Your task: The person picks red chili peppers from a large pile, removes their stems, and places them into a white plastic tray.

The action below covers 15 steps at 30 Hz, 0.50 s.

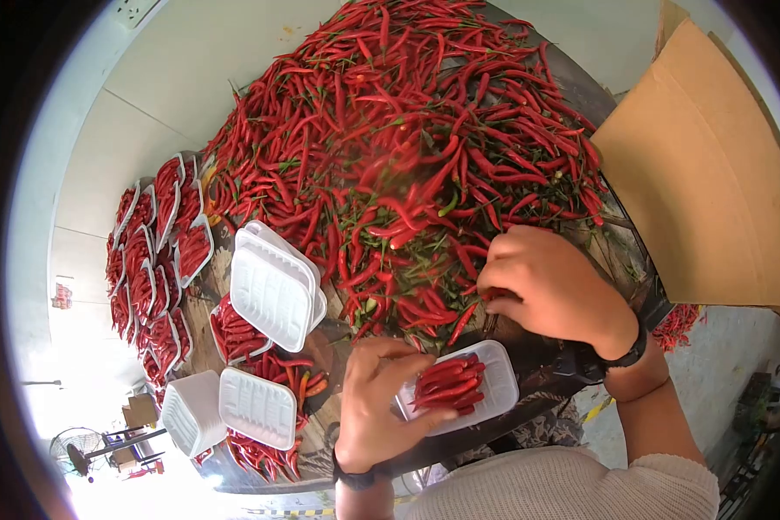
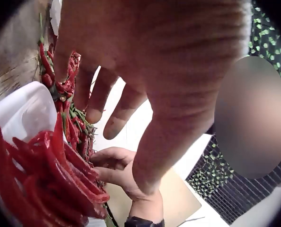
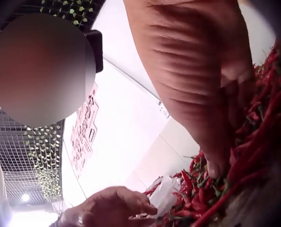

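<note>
A white tray (image 1: 501, 381) holding a bunch of red chilies (image 1: 447, 383) lies at the table's near edge. Beside its left end is the left hand (image 1: 377, 399), thumb and fingers spread around the near and far sides of the bunch. In the left wrist view this hand (image 2: 145, 71) has loose fingers over the tray (image 2: 24, 109). The right hand (image 1: 550, 286) reaches down to the pile's near edge with bent fingers. Its thumb touches chilies in the right wrist view, where the hand (image 3: 192, 71) hides whatever may lie between its fingertips.
A large heap of red chilies (image 1: 321, 130) covers the table's far part. Filled trays (image 1: 192, 251) are stacked at the left. Empty white trays (image 1: 271, 295) stand left of the left hand, with more trays (image 1: 257, 407) nearer. A cardboard sheet (image 1: 702, 165) rises at the right.
</note>
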### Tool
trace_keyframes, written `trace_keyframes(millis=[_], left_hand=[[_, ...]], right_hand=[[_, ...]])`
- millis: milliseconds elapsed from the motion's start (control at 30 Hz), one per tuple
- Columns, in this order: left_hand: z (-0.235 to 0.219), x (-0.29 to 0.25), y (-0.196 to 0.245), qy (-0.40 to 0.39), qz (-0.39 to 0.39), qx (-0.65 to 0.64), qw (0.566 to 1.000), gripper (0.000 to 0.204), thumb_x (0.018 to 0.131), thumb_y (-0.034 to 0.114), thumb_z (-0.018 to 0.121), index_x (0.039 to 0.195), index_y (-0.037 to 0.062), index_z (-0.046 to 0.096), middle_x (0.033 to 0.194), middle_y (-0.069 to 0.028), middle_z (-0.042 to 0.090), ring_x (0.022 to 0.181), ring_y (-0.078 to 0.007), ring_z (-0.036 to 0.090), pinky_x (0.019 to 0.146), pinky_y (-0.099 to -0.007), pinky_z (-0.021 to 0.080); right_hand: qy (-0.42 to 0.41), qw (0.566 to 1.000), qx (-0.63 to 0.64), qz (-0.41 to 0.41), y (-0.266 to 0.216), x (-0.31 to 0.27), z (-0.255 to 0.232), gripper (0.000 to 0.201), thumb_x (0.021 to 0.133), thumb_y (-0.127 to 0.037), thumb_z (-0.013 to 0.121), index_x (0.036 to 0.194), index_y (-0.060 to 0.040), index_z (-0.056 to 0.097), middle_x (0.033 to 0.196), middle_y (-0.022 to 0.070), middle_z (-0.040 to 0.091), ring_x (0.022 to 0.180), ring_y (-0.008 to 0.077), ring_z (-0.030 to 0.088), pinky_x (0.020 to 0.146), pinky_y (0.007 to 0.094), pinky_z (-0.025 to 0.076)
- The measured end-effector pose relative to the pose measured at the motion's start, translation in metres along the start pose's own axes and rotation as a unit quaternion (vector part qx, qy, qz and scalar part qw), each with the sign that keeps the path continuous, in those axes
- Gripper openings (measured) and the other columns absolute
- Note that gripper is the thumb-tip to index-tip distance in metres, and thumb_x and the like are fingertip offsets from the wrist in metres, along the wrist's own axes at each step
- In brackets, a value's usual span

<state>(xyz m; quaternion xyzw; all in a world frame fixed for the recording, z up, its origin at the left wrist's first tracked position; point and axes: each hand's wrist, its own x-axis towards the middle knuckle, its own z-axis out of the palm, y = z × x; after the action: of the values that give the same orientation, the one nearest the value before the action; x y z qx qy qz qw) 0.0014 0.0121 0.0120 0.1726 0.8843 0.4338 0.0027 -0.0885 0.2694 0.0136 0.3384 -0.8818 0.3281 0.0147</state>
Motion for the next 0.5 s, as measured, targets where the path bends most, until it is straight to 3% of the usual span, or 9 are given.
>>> trace_keyframes(millis=[67,100,233,433,500], left_hand=[[0.004,0.001,0.003,-0.039,0.014,0.012,0.999,0.071,0.048,0.024,0.095,0.112,0.0069,0.069,0.114,-0.0129,0.059,0.107,-0.0347,0.057,0.090,-0.0460,0.048],[0.004,0.002,0.003,-0.070,0.028,0.043,0.996,0.086,0.044,0.034,0.095,0.119,0.0057,0.064,0.115,-0.0139,0.059,0.107,-0.0358,0.058,0.092,-0.0467,0.048],[0.009,-0.001,0.006,-0.081,0.051,0.091,0.991,0.095,0.041,0.033,0.094,0.126,0.0090,0.060,0.117,-0.0127,0.058,0.111,-0.0374,0.056,0.095,-0.0502,0.046],[0.007,-0.007,0.020,-0.154,0.045,0.162,0.974,0.102,0.041,0.029,0.093,0.134,0.0149,0.053,0.125,-0.0110,0.054,0.118,-0.0373,0.051,0.103,-0.0531,0.042],[0.008,-0.008,0.021,-0.165,0.040,0.164,0.972,0.102,0.043,0.027,0.093,0.136,0.0153,0.053,0.128,-0.0116,0.053,0.120,-0.0382,0.050,0.105,-0.0538,0.039]], right_hand=[[-0.006,0.999,-0.049,0.006,-0.001,0.000,0.007,0.016,0.069,-0.008,0.077,0.082,-0.0066,0.068,0.083,0.0073,0.059,0.085,0.0302,0.059,0.076,0.0420,0.048],[-0.012,0.995,-0.099,0.010,-0.001,0.000,0.009,0.021,0.067,-0.007,0.080,0.085,-0.0063,0.069,0.084,0.0070,0.060,0.084,0.0300,0.059,0.076,0.0415,0.049],[-0.019,0.996,-0.082,-0.001,0.001,0.000,0.008,0.022,0.069,-0.008,0.079,0.089,-0.0058,0.069,0.084,0.0069,0.060,0.084,0.0300,0.060,0.075,0.0412,0.049],[0.139,0.990,0.025,-0.027,-0.010,0.012,0.002,0.018,0.080,-0.006,0.074,0.096,-0.0042,0.066,0.084,0.0086,0.060,0.078,0.0297,0.061,0.068,0.0403,0.051],[0.189,0.971,0.143,0.014,-0.017,0.012,0.002,0.021,0.086,-0.002,0.072,0.106,-0.0021,0.065,0.090,0.0086,0.064,0.071,0.0235,0.063,0.061,0.0333,0.051]])
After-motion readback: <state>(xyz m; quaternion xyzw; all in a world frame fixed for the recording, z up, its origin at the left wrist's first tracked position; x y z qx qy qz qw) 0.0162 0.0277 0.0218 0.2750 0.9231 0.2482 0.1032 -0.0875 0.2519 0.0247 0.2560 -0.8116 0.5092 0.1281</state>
